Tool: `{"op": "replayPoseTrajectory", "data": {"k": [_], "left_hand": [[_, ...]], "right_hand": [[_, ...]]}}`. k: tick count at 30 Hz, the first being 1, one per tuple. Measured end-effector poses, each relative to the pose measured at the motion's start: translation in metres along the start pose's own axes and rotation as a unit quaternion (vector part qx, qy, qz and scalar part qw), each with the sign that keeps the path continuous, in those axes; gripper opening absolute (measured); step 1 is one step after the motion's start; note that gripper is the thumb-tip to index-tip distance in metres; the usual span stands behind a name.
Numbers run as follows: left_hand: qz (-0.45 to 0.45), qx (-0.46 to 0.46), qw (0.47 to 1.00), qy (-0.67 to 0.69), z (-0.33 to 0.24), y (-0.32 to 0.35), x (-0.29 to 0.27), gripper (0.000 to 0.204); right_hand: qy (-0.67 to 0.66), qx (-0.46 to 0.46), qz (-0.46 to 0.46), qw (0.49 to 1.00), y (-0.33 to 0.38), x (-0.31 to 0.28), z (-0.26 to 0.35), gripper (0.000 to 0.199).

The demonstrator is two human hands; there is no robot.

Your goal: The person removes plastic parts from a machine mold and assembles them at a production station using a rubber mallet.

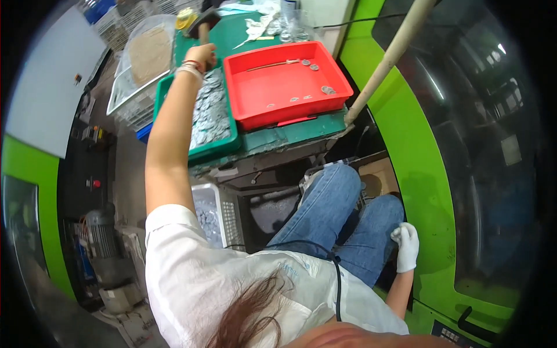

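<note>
A seated person was seen from above, through a fisheye lens that bent every straight edge. The left arm was stretched far forward over a workbench, and the left hand [201, 55] was closed around the wooden handle of a dark-headed mallet [203, 24], held above the far end of a green tray [200, 152]. The tray was filled with small flat grey metal pieces [210, 110], heaped so that they lay directly beneath the raised tool. A bracelet was worn on that wrist.

Just to the right of the green tray, a red tray [288, 119] was set on the same green-topped bench. Only a few metal pieces [328, 90] and a thin stick were scattered in it, apparently kept apart from the full heap.

The right hand [405, 246] was covered by a white glove and rested low beside the right thigh, away from the bench. Its fingers looked loosely curled, and nothing was seen in its grip.

Blue jeans [331, 214] and a white shirt were worn. A pale pole [389, 61] leaned diagonally against the bench's right corner. A green machine housing [423, 174] with a dark window curved along the right side. A clear bin of brownish material [148, 55] was placed left of the trays.
</note>
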State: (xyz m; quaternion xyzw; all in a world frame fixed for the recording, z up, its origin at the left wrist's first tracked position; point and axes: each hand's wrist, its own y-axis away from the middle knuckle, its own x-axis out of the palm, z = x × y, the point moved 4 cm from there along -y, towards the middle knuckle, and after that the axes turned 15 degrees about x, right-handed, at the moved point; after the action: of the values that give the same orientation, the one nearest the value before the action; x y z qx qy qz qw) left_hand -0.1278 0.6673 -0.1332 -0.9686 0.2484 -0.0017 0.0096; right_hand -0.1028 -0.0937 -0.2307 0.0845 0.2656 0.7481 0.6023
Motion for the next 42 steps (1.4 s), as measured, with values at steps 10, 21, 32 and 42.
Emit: {"op": "replayPoseTrajectory", "data": {"k": [10, 21, 32, 42], "left_hand": [[-0.043, 0.085, 0.995, -0.013, 0.092, -0.17, 0.037, 0.046], [0.215, 0.342, 0.821, -0.403, 0.056, -0.075, 0.124, 0.063], [0.558, 0.323, 0.761, -0.074, 0.045, 0.329, 0.235, 0.063], [0.566, 0.371, 0.684, -0.271, 0.169, 0.345, 0.31, 0.035]], "right_hand": [[0.041, 0.046, -0.099, 0.993, -0.013, -0.026, -0.018, 0.019], [0.058, 0.107, -0.063, 0.991, -0.022, -0.01, -0.024, 0.024], [0.038, 0.309, -0.09, 0.946, -0.114, -0.054, -0.231, 0.027], [0.372, 0.151, -0.214, 0.89, -0.307, -0.062, -0.314, 0.045]]}}
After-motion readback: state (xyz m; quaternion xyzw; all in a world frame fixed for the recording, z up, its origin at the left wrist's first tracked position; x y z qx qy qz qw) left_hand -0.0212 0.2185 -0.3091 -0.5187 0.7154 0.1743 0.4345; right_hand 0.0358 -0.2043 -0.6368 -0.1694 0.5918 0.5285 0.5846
